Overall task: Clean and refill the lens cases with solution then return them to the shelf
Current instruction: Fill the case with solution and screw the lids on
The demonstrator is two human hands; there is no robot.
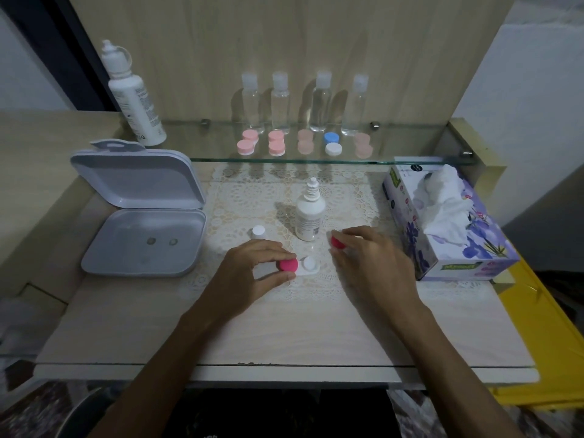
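**Lens case: one cap on, one cap off, both hands at work**

Lens case (305, 268) lies flat on the lace mat (252, 203), mid-table, just in front of the small solution bottle (310, 213). White plastic base, two wells joined by a thin bridge.

Far left: grey box (142, 241) with lid up, two small dark discs in its tray. Not touching it. A loose white cap (258, 231) stands on the mat beside it, probably the bottle's.

My left hand (252, 270) pinches the pink cap (288, 265) on the case's left well, thumb below, fingertips above, curled round its rim. The right well (309, 263) stands uncapped; too small to tell whether there is liquid in it.

My right hand (363, 254) holds the second pink cap (337, 242) in its fingertips, apart from the case, near the bottle's foot.

Far right: tissue box (448, 222), tissue pulled up.

Handling, as I judge it: the case is very light and hard, so it will skate on the mat if I twist a cap without pinning the base. Best hold is the cap's edge for turning, and the bridge or the capped well for steadying. The caps are smooth, likely slick once wet. An open well spills if tipped, so keep it level.

Above, on the glass shelf (410, 161), more cases (276, 143) sit in a row before clear bottles (279, 102).
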